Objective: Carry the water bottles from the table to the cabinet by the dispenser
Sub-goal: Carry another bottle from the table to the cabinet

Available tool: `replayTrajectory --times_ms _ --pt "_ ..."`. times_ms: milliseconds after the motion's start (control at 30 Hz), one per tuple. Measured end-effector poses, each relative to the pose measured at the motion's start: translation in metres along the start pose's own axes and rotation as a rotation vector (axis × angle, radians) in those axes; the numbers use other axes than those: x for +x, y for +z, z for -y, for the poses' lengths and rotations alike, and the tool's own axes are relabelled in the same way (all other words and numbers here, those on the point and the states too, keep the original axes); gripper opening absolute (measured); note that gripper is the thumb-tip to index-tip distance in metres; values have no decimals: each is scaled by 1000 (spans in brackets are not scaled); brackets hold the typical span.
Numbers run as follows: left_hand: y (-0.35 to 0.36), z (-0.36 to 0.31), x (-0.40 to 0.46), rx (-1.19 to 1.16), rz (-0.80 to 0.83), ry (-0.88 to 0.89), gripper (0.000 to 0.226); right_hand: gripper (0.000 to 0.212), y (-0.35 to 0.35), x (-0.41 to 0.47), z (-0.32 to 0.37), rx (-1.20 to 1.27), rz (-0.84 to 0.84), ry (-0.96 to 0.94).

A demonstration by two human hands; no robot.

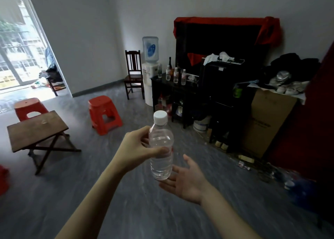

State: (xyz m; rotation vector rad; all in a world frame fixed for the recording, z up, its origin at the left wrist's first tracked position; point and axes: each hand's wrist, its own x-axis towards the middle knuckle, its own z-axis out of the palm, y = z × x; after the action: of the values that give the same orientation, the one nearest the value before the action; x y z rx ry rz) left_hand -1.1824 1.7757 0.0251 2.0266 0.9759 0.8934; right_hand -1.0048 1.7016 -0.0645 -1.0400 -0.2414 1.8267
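I see the left hand (137,146) gripping a clear water bottle (161,148) around its upper body, thumb on the near side and fingers curled round the far side. The bottle is upright, white cap (160,117) on, held in the air over the grey floor (126,202) at the centre of the view. The right hand (188,181) sits at 5 o'clock from the bottle's base, palm up, fingers spread wide and holding nothing; its fingertips lie just beside the base, and I cannot tell whether they touch it.

The folding wooden table (36,130) stands at 9 o'clock from the bottle, well apart. Two red plastic stools (104,114) stand beyond the table, one at 11 o'clock, one at 10 o'clock. The black cabinet (173,94) lies at 12 o'clock, with several bottles on cabinet top (176,76) standing upright. The water dispenser (150,70) stands just beside the cabinet's left end, and a dark wooden chair (133,72) stands left of it. A cardboard box (267,119) sits at 3 o'clock.
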Motion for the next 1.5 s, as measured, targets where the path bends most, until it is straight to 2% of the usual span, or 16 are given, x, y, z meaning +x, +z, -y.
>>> replayTrajectory --times_ms 167,500,633,833,933,1033,1367,1500 --pt "-6 16 14 20 -26 8 54 78 3 24 10 2 41 44" --pt "-44 91 109 35 -84 -12 46 80 36 139 65 -17 59 96" --pt "-71 125 163 37 -101 -15 38 79 69 198 98 -10 51 101" --pt "-110 162 243 30 -64 -18 56 77 110 273 142 -7 40 81" --pt "-123 180 279 8 -55 -25 54 78 119 308 164 -27 25 77" --pt "-127 200 320 5 -35 -38 49 76 123 347 188 -4 2 72" --pt "-123 266 493 27 -17 -48 54 75 116 480 306 29 -32 34" --pt "-121 279 572 50 -1 -29 41 74 114 529 364 25 -36 17"
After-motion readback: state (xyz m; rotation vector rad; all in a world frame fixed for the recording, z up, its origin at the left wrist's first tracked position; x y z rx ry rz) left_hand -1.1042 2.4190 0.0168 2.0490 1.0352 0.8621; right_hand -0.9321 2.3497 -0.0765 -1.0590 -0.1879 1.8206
